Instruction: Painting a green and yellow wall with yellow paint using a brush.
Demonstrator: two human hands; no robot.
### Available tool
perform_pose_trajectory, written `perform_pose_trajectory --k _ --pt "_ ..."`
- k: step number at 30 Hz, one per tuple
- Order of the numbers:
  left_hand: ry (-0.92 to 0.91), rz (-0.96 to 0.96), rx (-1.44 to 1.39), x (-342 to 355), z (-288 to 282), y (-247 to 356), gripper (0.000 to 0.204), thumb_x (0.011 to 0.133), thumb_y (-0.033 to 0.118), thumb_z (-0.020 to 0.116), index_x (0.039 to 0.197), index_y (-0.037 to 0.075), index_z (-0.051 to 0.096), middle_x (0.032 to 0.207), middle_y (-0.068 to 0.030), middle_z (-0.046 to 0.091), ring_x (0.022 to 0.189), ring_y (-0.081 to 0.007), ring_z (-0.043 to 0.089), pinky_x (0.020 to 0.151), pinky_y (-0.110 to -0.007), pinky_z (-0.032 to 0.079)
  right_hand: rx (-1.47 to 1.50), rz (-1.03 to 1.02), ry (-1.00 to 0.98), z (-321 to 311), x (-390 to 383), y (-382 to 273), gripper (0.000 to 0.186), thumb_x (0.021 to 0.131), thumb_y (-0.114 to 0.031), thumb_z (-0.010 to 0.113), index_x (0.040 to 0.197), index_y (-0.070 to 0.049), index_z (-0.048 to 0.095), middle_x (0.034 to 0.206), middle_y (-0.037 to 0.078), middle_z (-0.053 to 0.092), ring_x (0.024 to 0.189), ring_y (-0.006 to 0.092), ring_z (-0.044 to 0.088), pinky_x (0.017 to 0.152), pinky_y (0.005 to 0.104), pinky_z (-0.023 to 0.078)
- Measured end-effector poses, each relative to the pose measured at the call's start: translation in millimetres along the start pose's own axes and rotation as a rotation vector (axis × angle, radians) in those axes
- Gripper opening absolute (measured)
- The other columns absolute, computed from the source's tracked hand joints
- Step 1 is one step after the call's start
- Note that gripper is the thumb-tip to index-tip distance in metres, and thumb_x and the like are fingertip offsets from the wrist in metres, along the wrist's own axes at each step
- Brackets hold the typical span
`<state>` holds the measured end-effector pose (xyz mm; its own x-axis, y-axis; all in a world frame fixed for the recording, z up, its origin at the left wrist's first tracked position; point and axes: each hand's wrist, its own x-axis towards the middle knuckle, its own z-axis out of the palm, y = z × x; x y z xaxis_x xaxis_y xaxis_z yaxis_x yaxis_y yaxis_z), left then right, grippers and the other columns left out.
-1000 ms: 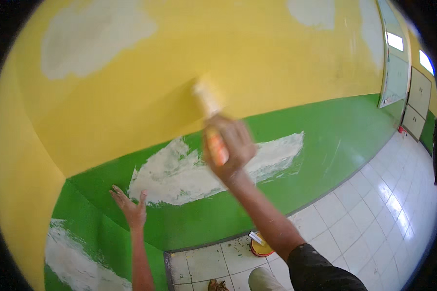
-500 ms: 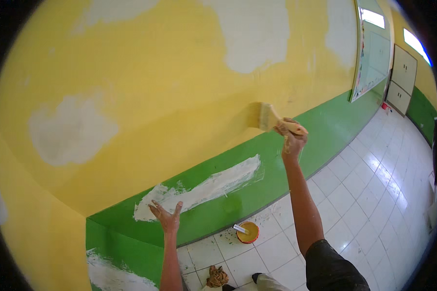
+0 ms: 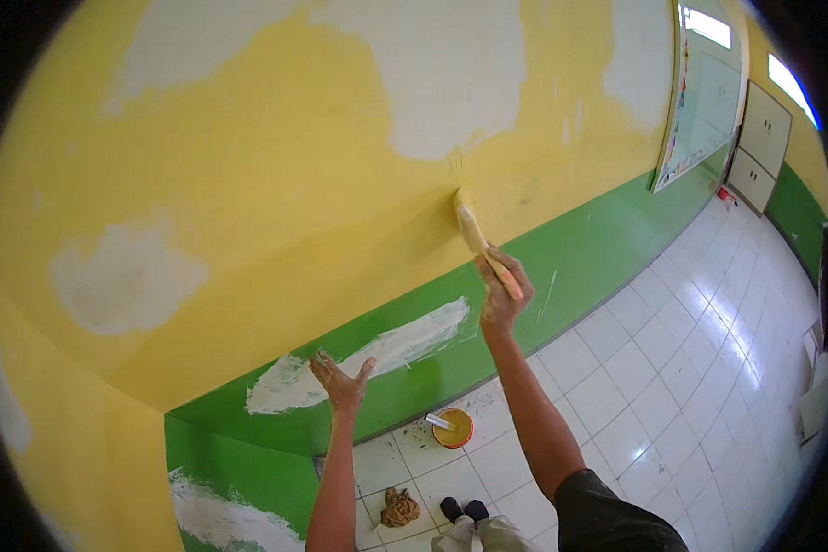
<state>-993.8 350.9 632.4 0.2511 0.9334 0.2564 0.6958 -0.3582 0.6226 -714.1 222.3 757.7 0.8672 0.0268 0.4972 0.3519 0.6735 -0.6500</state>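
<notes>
My right hand (image 3: 504, 287) grips the pale wooden handle of a wide paintbrush (image 3: 470, 225). Seen edge-on, the brush has its tip against the yellow part of the wall (image 3: 322, 202), just under a large whitish patch (image 3: 451, 83). Thin yellow streaks show above the bristles. My left hand (image 3: 343, 382) holds nothing; its fingers are spread in front of a white patch (image 3: 405, 345) on the green lower wall (image 3: 580, 244). Whether it touches the wall I cannot tell. Both hands are smeared with pale paint or filler.
A round tub (image 3: 453, 430) of yellow paint, a whitish stick or tool leaning in it, stands on the tiled floor (image 3: 607, 432) near the wall. Beside my feet (image 3: 465, 509) lies a crumpled brown rag or paper (image 3: 399, 507). A framed board (image 3: 708, 101) and pale cabinet (image 3: 760, 147) are at right.
My right hand has moved left and a little lower, turning the brush from flat to edge-on. My left hand has shifted slightly right. The view has shifted a little.
</notes>
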Motion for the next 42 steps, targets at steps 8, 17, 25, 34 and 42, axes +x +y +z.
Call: perform_pose_trajectory --k 8,17,25,34,42 --pt "0.097 -0.034 -0.03 13.0 33.5 36.2 0.135 0.062 0.075 0.068 0.142 -0.017 0.009 0.146 -0.0406 0.003 0.141 -0.0471 0.002 0.113 -0.055 0.011 0.223 0.034 -0.05 -94.2 123.9 18.0 0.021 0.072 0.006 0.069 0.093 0.009 0.066 0.092 0.015 0.066 0.083 0.0211 0.065 0.074 0.0315 0.055" --pt "0.144 -0.013 0.018 2.6 58.2 70.0 0.133 0.064 0.07 0.071 0.141 -0.017 0.009 0.146 -0.0404 0.005 0.141 -0.0468 0.003 0.113 -0.056 0.011 -0.4 -0.257 0.361 -86.6 133.7 3.2 0.017 0.081 0.005 0.067 0.097 0.003 0.068 0.092 0.012 0.069 0.084 0.0187 0.065 0.072 0.0308 0.055" --pt "0.294 -0.042 -0.008 0.6 129.8 147.0 0.131 0.063 0.064 0.076 0.141 -0.017 0.009 0.147 -0.0392 0.007 0.141 -0.0461 0.004 0.114 -0.053 0.012 -0.089 0.116 -0.179 -69.5 69.1 -11.6 0.017 0.077 0.008 0.07 0.093 0.004 0.068 0.096 0.015 0.069 0.085 0.019 0.064 0.074 0.0301 0.053" --pt "0.231 -0.132 -0.135 7.0 214.8 228.0 0.135 0.063 0.068 0.074 0.138 -0.022 0.007 0.147 -0.0401 0.005 0.141 -0.0465 0.004 0.115 -0.052 0.011 -0.024 0.157 -0.181 -162.5 246.4 21.2 0.017 0.077 0.004 0.072 0.093 0.006 0.068 0.09 0.009 0.067 0.081 0.0163 0.062 0.076 0.0279 0.052" --pt "0.161 -0.212 -0.113 10.7 223.9 236.4 0.142 0.059 0.072 0.073 0.14 -0.019 0.0 0.148 -0.0391 -0.002 0.141 -0.047 -0.002 0.115 -0.051 0.006 -0.104 -0.022 0.197 -243.6 319.9 22.1 0.018 0.077 0.003 0.072 0.094 0.005 0.067 0.092 0.009 0.066 0.082 0.0158 0.062 0.076 0.0283 0.052"
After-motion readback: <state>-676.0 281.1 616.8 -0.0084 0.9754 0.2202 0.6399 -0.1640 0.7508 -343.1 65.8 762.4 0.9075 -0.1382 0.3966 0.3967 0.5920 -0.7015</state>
